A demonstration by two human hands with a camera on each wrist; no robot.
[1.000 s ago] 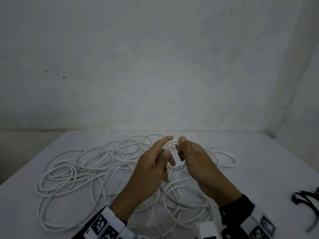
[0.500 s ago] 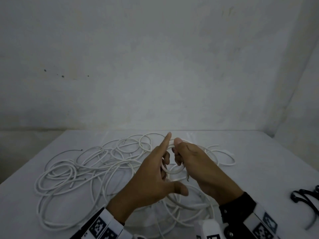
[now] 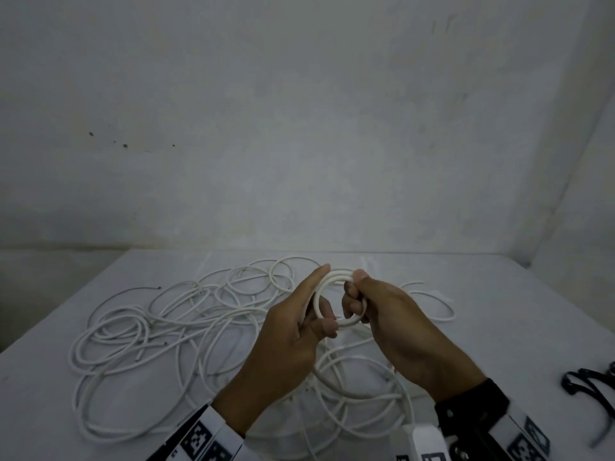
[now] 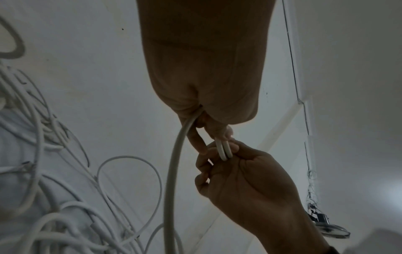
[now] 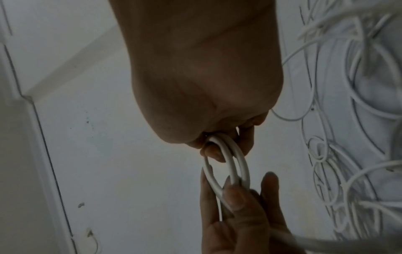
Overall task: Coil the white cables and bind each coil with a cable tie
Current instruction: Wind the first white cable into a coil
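both hands hold a small coil (image 3: 336, 299) of white cable above the table (image 3: 499, 311). the right hand (image 3: 396, 324) has its fingers curled through the ring and pinches the turns. the left hand (image 3: 293, 341) pinches the near side with thumb and fingers, index finger straight along the rim. to wind well, i think each new turn should lie flat beside the others, while the loose cable (image 3: 352, 384) feeds from the tangled pile (image 3: 159, 331) without a twist. the black cable ties (image 3: 589, 384) wait at the right.

White cables (image 3: 173, 331) on a pale grey table (image 3: 499, 314); black ties (image 3: 589, 387); black-and-white checkered wristbands (image 3: 203, 440).
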